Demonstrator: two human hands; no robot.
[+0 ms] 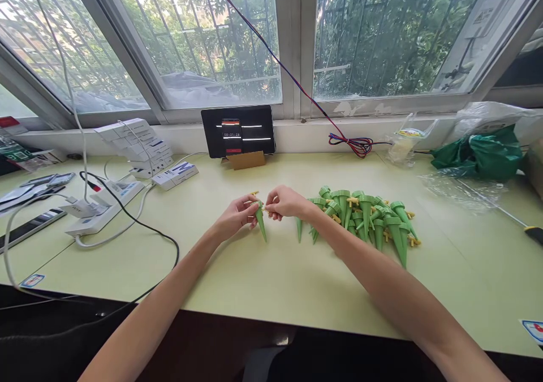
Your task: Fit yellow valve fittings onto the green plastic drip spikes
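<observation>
My left hand is closed round the wide top of a green plastic cone spike, whose tip points down toward the pale green table. My right hand pinches a small yellow part at the top of the same spike, fingertips touching the left hand's. Just right of my right wrist lies a pile of several more green cone spikes with yellow fittings.
A tablet leans on a cardboard stand by the window sill. A white power strip with cables, stacked small boxes and phones are at the left. Red and blue wires, plastic bags and a green bag lie at the right.
</observation>
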